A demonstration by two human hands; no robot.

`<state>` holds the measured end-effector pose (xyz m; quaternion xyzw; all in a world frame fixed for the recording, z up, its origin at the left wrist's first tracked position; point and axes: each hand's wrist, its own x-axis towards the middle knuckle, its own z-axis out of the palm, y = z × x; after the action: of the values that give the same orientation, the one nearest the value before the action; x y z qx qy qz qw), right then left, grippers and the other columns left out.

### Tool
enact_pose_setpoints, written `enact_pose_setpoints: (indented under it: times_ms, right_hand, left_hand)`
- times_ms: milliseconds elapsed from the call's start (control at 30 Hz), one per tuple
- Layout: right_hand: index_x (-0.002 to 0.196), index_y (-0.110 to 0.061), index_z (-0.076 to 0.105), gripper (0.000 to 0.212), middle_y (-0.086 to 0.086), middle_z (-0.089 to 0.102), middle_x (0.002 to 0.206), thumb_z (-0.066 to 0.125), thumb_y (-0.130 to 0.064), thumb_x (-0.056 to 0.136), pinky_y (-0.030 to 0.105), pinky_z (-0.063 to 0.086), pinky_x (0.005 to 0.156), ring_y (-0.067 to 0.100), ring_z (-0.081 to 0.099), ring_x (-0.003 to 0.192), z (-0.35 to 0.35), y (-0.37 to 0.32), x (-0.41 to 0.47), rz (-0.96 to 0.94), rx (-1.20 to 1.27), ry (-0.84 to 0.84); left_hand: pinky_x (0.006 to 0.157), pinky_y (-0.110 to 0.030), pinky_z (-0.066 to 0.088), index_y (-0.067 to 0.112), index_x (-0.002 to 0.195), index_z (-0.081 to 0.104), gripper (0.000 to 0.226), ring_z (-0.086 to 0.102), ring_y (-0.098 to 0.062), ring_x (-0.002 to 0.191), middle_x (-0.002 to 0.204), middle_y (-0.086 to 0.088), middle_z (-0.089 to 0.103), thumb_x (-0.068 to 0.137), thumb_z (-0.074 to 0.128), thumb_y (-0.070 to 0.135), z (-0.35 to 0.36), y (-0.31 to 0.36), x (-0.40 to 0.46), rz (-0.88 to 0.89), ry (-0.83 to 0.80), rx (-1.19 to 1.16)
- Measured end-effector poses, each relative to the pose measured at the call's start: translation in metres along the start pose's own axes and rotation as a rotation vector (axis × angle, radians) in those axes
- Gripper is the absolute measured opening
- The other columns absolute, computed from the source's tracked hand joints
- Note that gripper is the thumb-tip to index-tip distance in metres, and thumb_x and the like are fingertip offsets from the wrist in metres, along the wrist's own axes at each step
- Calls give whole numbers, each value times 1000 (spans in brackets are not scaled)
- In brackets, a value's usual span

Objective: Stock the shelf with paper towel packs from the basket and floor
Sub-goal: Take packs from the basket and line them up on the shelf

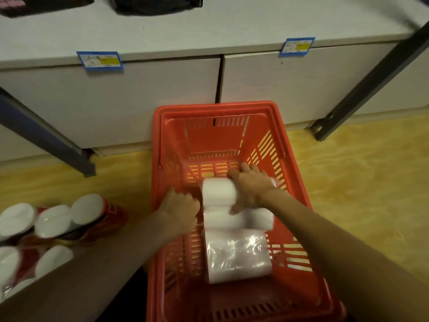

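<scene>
1. Down in the red basket lies a clear-wrapped paper towel pack.
2. Right hand clasps its far roll; left hand curls at its side — hold unclear (blurred).
3. Best lift level — slippery film.

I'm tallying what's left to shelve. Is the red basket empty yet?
Not empty. The red basket still holds a clear-wrapped paper towel pack; the left hand and right hand are on it.
</scene>
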<state>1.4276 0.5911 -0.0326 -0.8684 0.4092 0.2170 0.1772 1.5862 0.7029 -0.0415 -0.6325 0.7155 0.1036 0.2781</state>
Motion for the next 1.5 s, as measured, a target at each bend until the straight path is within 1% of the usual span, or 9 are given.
enact_pose_setpoints:
  times_ms: [233, 500, 633, 733, 1000, 1100, 1267, 1367, 1500]
  right_hand:
    - [124, -29, 34, 83, 6, 57, 118, 82, -50, 60, 44, 34, 94, 29, 52, 108, -5, 3, 12, -4, -50, 428]
    - [130, -24, 34, 91, 8, 59, 118, 78, -63, 60, 45, 34, 95, 31, 54, 108, -1, 8, 9, -20, 34, 433]
    - [135, -19, 33, 95, 13, 55, 123, 71, -71, 65, 47, 37, 93, 34, 51, 111, 1, 11, 7, 18, 60, 415]
    - [139, -15, 32, 95, 14, 52, 128, 68, -69, 69, 46, 37, 95, 35, 48, 115, -4, 10, 6, 28, 30, 406]
    - [120, -13, 43, 76, 11, 56, 119, 65, -65, 69, 43, 42, 91, 32, 52, 108, -35, 4, -6, 18, -13, 488]
    - [114, -14, 39, 76, 10, 57, 116, 71, -64, 66, 43, 43, 86, 32, 57, 104, -54, 0, -19, 27, 80, 499]
    - [109, -15, 34, 75, 9, 61, 106, 75, -59, 65, 36, 44, 64, 33, 63, 90, -89, -8, -45, 34, 144, 517]
    - [112, -14, 36, 73, 10, 61, 110, 75, -56, 66, 36, 48, 67, 33, 63, 94, -117, -15, -63, 47, 107, 543]
    - [119, -14, 38, 81, 13, 61, 113, 73, -64, 66, 36, 42, 70, 37, 61, 99, -162, -29, -84, 84, 82, 590]
  left_hand:
    - [93, -36, 41, 17, 121, 57, 42, 53, -28, 118, 128, -9, 57, 91, 47, 46, 20, 48, 18, 2, -219, -299]
    - [117, -38, 16, 21, 152, 14, 93, 16, -23, 145, 158, -3, 19, 79, 62, 54, 64, 93, 48, -16, -361, -602]
    - [117, -36, 17, 17, 148, 24, 104, 17, -27, 142, 153, -6, 24, 67, 73, 61, 58, 92, 49, -21, -326, -599]
    - [113, -39, 24, 20, 137, 39, 93, 21, -28, 135, 144, -6, 29, 62, 74, 61, 51, 93, 48, 32, -325, -550]
    - [92, -35, 39, 14, 133, 28, 91, 54, -30, 114, 125, -9, 56, 65, 79, 43, 23, 86, 27, 40, -201, -531]
    - [95, -37, 38, 14, 137, 25, 96, 52, -31, 118, 127, -10, 55, 65, 76, 49, 7, 71, 17, 5, -141, -519]
    - [96, -37, 36, 20, 142, 20, 100, 49, -32, 123, 133, -12, 52, 65, 72, 59, -33, 36, -9, -19, -22, -475]
    - [99, -38, 35, 23, 144, 19, 101, 45, -32, 127, 138, -12, 48, 66, 70, 62, -61, 11, -28, -32, 30, -438]
    - [95, -39, 39, 24, 143, 21, 101, 51, -33, 121, 132, -11, 52, 65, 70, 65, -102, -23, -51, -42, 161, -384]
